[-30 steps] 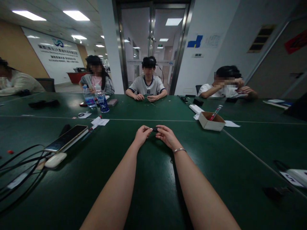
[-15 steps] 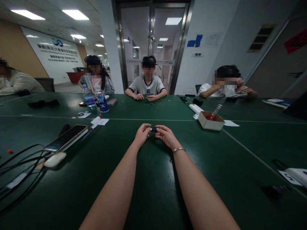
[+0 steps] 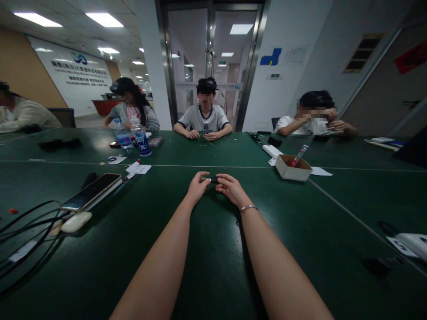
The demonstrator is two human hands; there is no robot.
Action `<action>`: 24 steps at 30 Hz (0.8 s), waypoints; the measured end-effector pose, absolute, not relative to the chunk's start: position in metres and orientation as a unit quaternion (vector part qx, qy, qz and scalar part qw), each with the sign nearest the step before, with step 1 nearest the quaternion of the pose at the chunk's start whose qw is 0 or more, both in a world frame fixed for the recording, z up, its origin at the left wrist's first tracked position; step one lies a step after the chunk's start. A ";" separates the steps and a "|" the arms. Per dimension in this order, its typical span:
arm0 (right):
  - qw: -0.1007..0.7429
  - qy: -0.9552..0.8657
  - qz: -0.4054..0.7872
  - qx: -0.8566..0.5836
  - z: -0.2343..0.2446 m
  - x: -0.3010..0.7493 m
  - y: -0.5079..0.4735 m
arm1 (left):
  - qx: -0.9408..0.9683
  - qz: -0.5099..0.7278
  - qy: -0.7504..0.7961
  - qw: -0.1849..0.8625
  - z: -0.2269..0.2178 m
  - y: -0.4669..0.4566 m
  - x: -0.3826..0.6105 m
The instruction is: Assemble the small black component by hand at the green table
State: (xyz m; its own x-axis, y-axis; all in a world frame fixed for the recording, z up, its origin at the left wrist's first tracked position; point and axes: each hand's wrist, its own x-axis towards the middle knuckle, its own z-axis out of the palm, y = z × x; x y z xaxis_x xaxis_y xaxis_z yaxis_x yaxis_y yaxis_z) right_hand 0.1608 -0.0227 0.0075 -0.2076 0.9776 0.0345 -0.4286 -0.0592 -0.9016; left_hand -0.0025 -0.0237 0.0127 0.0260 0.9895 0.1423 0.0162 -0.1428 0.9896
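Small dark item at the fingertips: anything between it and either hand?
Nothing visible: left hand and right hand both pinch the small dark item directly. The open box and phone lie off to either side.

A dark green worktop (image 3: 110,266), crossed by pale seams, fills the foreground. Beyond it, glass doors (image 3: 190,44) in a metal frame (image 3: 164,44) stand between pale walls (image 3: 296,22). At left, bright panels light the ceiling (image 3: 71,11) above a lettered sign (image 3: 78,73) and red desk (image 3: 104,107). A brownish door (image 3: 376,98) is at far right.
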 end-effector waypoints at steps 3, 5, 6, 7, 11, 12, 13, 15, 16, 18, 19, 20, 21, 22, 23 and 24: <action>0.539 -0.421 0.652 -0.327 0.007 0.161 -0.022 | 0.535 0.518 0.470 0.474 0.011 -0.022 -0.003; 0.541 -0.420 0.652 -0.326 0.007 0.161 -0.022 | 0.534 0.517 0.473 0.473 0.010 -0.022 -0.004; 0.541 -0.421 0.652 -0.325 0.007 0.161 -0.022 | 0.537 0.518 0.473 0.469 0.010 -0.021 -0.004; 0.540 -0.421 0.652 -0.324 0.007 0.161 -0.022 | 0.540 0.520 0.472 0.465 0.009 -0.021 -0.004; 0.542 -0.420 0.651 -0.327 0.007 0.160 -0.023 | 0.543 0.513 0.486 0.454 0.008 -0.021 -0.004; 0.543 -0.419 0.650 -0.328 0.008 0.160 -0.023 | 0.543 0.515 0.489 0.447 0.008 -0.021 -0.004; 0.544 -0.419 0.649 -0.328 0.008 0.160 -0.023 | 0.542 0.519 0.492 0.440 0.007 -0.021 -0.003; 0.544 -0.420 0.648 -0.327 0.008 0.160 -0.023 | 0.543 0.522 0.490 0.439 0.007 -0.021 -0.003; 0.543 -0.420 0.649 -0.327 0.008 0.160 -0.023 | 0.546 0.520 0.486 0.442 0.006 -0.021 -0.004; 0.541 -0.423 0.649 -0.327 0.008 0.160 -0.023 | 0.558 0.512 0.480 0.443 0.005 -0.021 -0.004; 0.541 -0.424 0.649 -0.326 0.008 0.160 -0.023 | 0.565 0.510 0.477 0.440 0.005 -0.021 -0.004; 0.541 -0.424 0.649 -0.327 0.008 0.161 -0.023 | 0.568 0.511 0.476 0.435 0.005 -0.021 -0.004; 0.541 -0.424 0.648 -0.327 0.008 0.161 -0.023 | 0.567 0.513 0.477 0.433 0.005 -0.021 -0.004; 0.542 -0.423 0.648 -0.328 0.008 0.161 -0.023 | 0.563 0.514 0.480 0.434 0.005 -0.021 -0.003; 0.541 -0.423 0.648 -0.328 0.008 0.161 -0.023 | 0.558 0.514 0.482 0.438 0.006 -0.022 -0.003; 0.540 -0.424 0.648 -0.329 0.008 0.161 -0.023 | 0.554 0.513 0.485 0.442 0.007 -0.022 -0.003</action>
